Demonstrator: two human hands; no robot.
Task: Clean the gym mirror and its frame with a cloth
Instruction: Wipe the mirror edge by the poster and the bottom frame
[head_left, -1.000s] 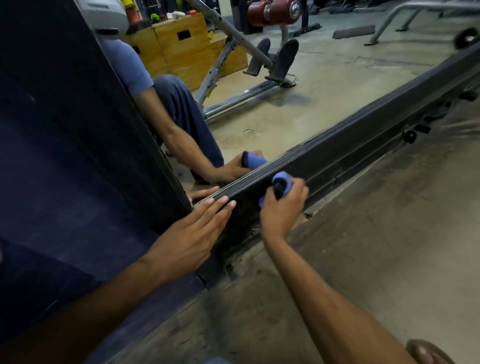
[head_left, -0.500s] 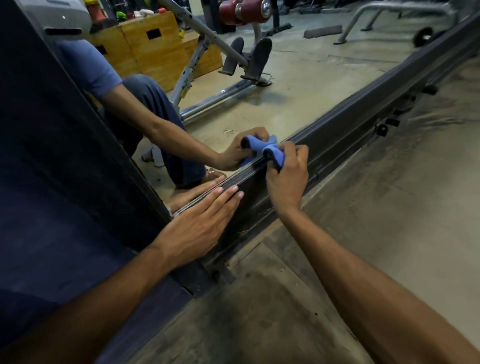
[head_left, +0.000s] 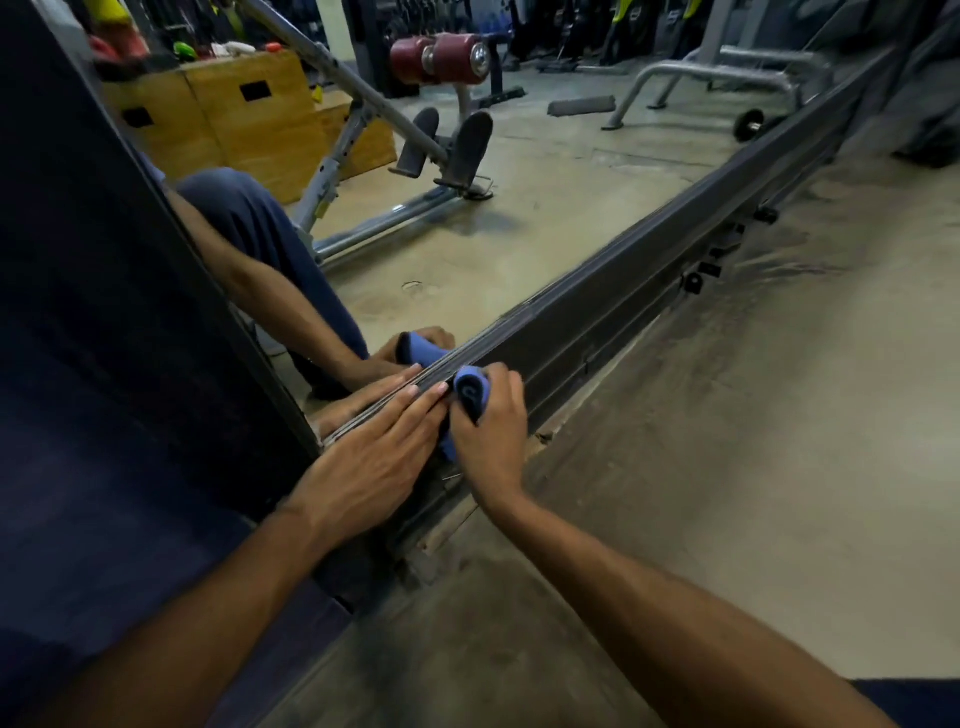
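Rolled blue cloth (head_left: 470, 394) is gripped in right hand (head_left: 488, 431), pressed on dark metal bottom frame rail (head_left: 597, 317) nr corner. Left hand (head_left: 374, 457) laid flat, fingers straight. Rail beyond judged undone; mirror glass (head_left: 545, 208) status unclear.

No readable text in view

Nothing legible shows on the blue cloth (head_left: 470, 392), the dark mirror frame (head_left: 613, 306), or the wooden plyo boxes (head_left: 249, 119) reflected in the mirror; no labels, brands, numbers or signs can be made out.
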